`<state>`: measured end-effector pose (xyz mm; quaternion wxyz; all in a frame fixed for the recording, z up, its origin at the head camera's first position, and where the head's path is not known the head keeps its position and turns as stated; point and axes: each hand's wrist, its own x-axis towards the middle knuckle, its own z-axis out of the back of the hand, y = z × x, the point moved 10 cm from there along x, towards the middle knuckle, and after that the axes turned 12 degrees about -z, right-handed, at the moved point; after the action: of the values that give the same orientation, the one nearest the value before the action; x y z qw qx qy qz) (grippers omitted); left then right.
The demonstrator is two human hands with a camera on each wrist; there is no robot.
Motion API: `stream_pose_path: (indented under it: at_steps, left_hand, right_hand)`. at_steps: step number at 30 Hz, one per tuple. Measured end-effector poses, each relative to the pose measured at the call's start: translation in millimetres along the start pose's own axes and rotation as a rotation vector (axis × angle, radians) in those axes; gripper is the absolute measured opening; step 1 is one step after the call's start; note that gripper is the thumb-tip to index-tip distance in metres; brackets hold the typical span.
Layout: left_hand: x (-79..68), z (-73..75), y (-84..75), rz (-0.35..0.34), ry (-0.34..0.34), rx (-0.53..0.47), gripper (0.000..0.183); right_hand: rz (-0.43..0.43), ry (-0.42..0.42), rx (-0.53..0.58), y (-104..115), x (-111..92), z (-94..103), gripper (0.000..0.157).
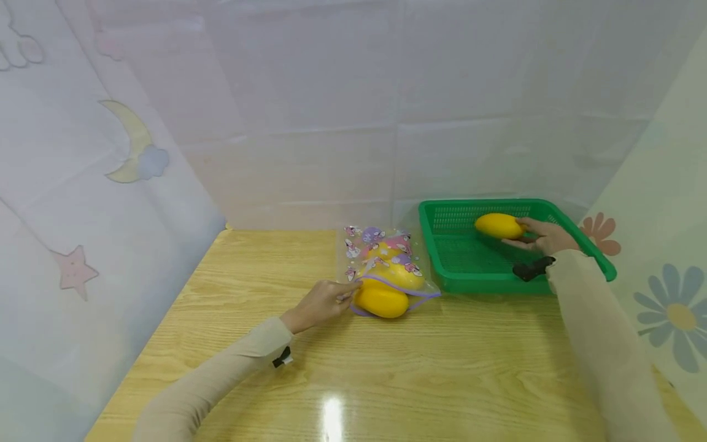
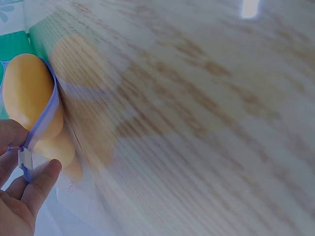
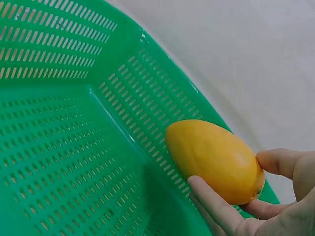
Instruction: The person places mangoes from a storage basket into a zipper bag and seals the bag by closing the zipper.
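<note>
A yellow mango (image 1: 499,226) is gripped by its end in my right hand (image 1: 544,237), over the green basket (image 1: 530,286). In the right wrist view thumb and fingers hold the mango (image 3: 214,160) near the basket's wall. My left hand (image 1: 326,301) pinches the mouth edge of a clear zip bag (image 1: 353,248) with a purple seal strip and cartoon prints. Several mangoes are in the bag; one mango (image 1: 386,302) shows at its mouth. In the left wrist view a white slider (image 2: 24,158) sits between the left fingers.
Bag and basket stand on a wood-grain table (image 1: 265,264), the basket to the right of the bag. Behind them hangs a pale cloth backdrop (image 1: 309,153). Printed flowers mark the wall (image 1: 646,245) at the right. No other mango shows in the basket.
</note>
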<state>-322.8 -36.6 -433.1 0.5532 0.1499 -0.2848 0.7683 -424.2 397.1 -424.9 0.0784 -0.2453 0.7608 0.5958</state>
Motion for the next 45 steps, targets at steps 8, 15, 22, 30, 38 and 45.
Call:
stream_pose_path:
  at_steps: [8, 15, 22, 30, 38, 45]
  left_hand:
    - [-1.4, -1.3, 4.2, 0.05, 0.027, -0.009, 0.044]
    - [-1.3, -1.1, 4.2, 0.055, 0.031, -0.009, 0.043]
    - [-1.2, -1.7, 4.1, 0.051, 0.033, -0.002, 0.045]
    - [-1.2, -2.7, 4.6, 0.067, 0.042, -0.007, 0.044]
    - [-2.2, -3.6, 5.3, 0.073, 0.042, -0.012, 0.043]
    - [-2.0, -3.1, 5.3, 0.076, 0.045, -0.011, 0.044]
  right_hand:
    - [0.151, 0.023, -0.341, 14.3, -5.2, -15.6, 0.087]
    - [-0.195, -0.129, 0.609, -5.1, 10.9, -4.6, 0.033]
    - [-0.26, -0.213, 0.528, -2.7, 14.5, -6.6, 0.07]
    - [-0.228, -0.17, 0.392, 2.0, 12.2, -17.7, 0.034]
    - [-0.196, -0.146, 0.318, 4.8, 4.1, -33.0, 0.038]
    - [-0.178, -0.128, 0.239, 2.7, -1.3, -43.0, 0.045]
